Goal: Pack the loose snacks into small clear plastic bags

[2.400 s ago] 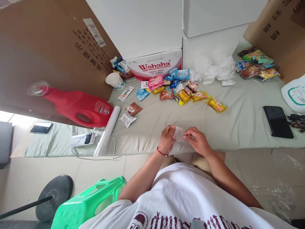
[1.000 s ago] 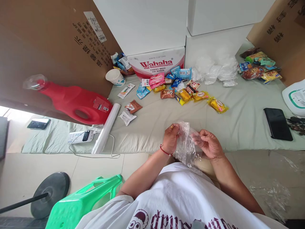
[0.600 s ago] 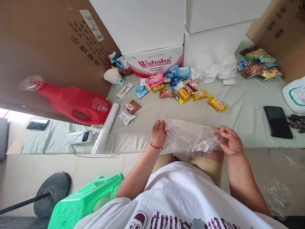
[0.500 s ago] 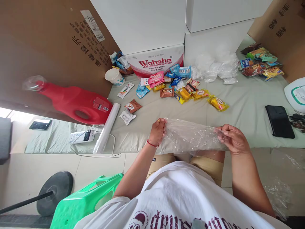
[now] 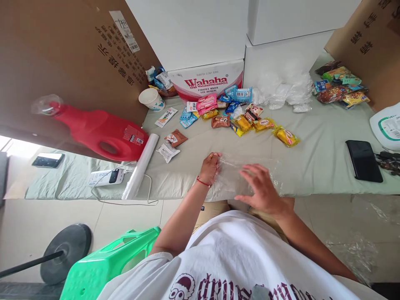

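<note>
A clear plastic bag [image 5: 231, 183] stretches sideways above the front edge of the cloth-covered table. My left hand [image 5: 210, 168] is closed on its left end, with a red string bracelet at the wrist. Over the middle of the bag hovers my right hand [image 5: 258, 189], its fingers spread and nothing gripped; whether it touches the film I cannot tell. Beyond the hands lies a loose pile of wrapped snacks, among them a yellow packet [image 5: 286, 136], a brown packet [image 5: 220, 121] and a pink packet [image 5: 206, 104].
A red jug [image 5: 103, 133] and a roll of clear plastic bags [image 5: 140, 166] lie at the left, near a paper cup [image 5: 151, 99]. Bundled clear bags [image 5: 281, 89] sit at the back. At the right are a black phone [image 5: 364, 161] and a white bottle [image 5: 387, 125]. A green stool [image 5: 106, 262] stands below.
My right hand has let go of the bag's right end and moved left over its middle, fingers opened. My left hand has kept its hold in nearly the same place.
</note>
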The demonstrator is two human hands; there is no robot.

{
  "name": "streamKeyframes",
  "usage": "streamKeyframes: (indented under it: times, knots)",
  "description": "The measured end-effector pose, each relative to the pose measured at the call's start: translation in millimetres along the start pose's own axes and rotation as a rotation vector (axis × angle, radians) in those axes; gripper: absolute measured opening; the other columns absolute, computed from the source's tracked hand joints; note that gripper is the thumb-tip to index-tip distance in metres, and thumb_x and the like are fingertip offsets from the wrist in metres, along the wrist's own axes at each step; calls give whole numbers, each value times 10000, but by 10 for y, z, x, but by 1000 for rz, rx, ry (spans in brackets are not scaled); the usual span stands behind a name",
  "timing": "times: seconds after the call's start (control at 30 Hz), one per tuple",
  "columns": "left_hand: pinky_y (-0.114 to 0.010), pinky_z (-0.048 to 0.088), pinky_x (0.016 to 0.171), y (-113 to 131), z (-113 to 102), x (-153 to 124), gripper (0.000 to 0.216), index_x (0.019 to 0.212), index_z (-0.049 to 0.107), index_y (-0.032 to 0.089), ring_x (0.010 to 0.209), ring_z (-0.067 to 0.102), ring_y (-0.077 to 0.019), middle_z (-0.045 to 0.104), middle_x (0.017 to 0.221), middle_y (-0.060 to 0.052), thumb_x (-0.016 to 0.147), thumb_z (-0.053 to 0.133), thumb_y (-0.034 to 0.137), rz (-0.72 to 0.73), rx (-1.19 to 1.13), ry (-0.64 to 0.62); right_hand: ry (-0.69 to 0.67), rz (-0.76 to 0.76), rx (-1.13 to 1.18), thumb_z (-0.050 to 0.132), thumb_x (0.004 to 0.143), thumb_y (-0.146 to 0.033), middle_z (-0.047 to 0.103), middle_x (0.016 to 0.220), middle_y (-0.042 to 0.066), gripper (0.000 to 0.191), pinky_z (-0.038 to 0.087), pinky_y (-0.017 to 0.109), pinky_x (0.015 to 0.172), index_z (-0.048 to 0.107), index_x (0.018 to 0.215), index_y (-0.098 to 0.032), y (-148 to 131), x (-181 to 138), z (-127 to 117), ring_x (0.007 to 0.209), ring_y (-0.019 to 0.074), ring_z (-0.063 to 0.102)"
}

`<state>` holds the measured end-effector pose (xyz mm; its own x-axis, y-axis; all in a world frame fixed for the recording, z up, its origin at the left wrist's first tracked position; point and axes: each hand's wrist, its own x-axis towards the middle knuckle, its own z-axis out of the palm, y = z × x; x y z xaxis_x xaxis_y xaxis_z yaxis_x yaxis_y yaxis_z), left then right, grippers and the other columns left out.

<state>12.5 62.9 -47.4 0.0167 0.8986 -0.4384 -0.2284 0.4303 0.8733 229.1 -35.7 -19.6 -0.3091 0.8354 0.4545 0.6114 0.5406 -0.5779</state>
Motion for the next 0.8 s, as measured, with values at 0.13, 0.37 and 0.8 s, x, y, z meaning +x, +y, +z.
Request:
streamKeyframes:
  times: [0.13,0.37,0.8]
  knots:
    - [-219,165,386,12,-16,-41,335,964,636,197,420,235,-60,332,592,87,909,678,525,7,-25,-36,14,29,-23,744,907,-408,617,1292,135,561,480,555,1040,542,1415,-281,49,-40,317,1201,335,542]
    - [-225,190,406,-26,-22,-39,398,1045,642,198,439,267,-67,377,616,77,918,657,575,23,-61,-7,54,186,-124,598,983,-293,680,1077,99,136,472,499,949,713,1038,-245,335,114,417,1061,303,534]
    - [-374,503,986,-209,-398,-493,415,869,660,198,1141,649,-269,688,1142,-102,618,910,413,155,328,121,126,804,775,749,834,-478,597,707,-21,271,416,237,508,658,826,-224,155,266,336,591,116,501]
